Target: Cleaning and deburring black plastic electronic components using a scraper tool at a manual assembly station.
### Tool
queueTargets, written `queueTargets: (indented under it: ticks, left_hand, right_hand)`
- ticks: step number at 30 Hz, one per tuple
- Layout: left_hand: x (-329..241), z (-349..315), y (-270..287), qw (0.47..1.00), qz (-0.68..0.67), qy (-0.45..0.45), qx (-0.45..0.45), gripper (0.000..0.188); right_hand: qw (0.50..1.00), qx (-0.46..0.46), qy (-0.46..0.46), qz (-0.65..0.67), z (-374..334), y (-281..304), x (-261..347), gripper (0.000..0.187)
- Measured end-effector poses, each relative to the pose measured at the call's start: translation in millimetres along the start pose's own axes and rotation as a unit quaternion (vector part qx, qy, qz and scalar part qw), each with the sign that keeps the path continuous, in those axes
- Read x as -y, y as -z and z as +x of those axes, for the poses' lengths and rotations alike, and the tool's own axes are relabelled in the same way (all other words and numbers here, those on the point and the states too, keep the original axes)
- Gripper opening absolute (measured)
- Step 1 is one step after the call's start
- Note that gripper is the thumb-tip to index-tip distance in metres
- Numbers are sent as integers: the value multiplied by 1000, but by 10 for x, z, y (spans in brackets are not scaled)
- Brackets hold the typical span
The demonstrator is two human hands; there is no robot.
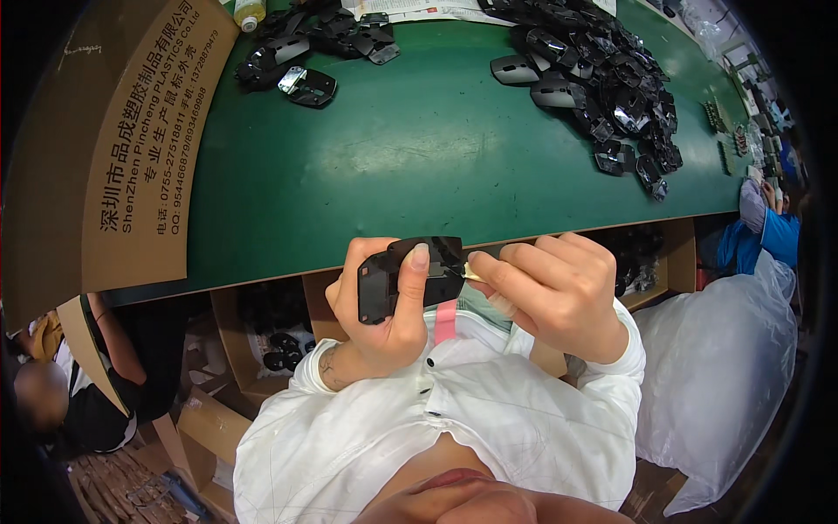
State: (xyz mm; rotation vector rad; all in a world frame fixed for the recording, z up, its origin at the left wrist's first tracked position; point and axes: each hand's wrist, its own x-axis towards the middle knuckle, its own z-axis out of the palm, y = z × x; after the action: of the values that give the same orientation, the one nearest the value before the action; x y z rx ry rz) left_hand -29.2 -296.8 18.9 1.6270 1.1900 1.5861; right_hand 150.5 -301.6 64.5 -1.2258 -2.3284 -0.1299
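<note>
Just in front of the table's near edge, my left hand (403, 310) grips a glossy black plastic mouse shell part (375, 288), thumb pressed flat across it. My right hand (559, 293) has its fingers pinched on a small pale-yellow piece (470, 272), which meets the shell's right-hand edge. The fingers cover most of that piece, so its kind cannot be made out. On the far side of the table, a large heap of black mouse shells (602, 87) lies to the right. A smaller pile of them (297, 44) lies to the left, with one shell (308, 86) at its front.
A tall cardboard box (175, 148) stands at the table's left. Below the green table (375, 157) are open boxes (229, 327) holding black parts. A big translucent plastic bag (716, 375) fills the right side. Other people sit at left (105, 375) and far right (768, 231).
</note>
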Motion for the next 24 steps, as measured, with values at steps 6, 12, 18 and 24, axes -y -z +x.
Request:
queueTargets:
  ticks: [6,12,18,24]
  left_hand:
    - [-27,4,31,999,0,30,-24,9]
    - [-9,-18,39,999,11,-7,-34,11]
    - [-2,-75,47,994,69,-73,-43,16]
    - [0,-93,28,991,70,-112,-28,17]
  right_hand:
    - [988,28,-15,-152,-8,-9,-81,11]
    - [999,-12,-25,-28,-59,9,-100,12]
    - [998,-61,7,36,-78,2,-16,13]
    - [998,-58,22,20,-67,-39,-16,14]
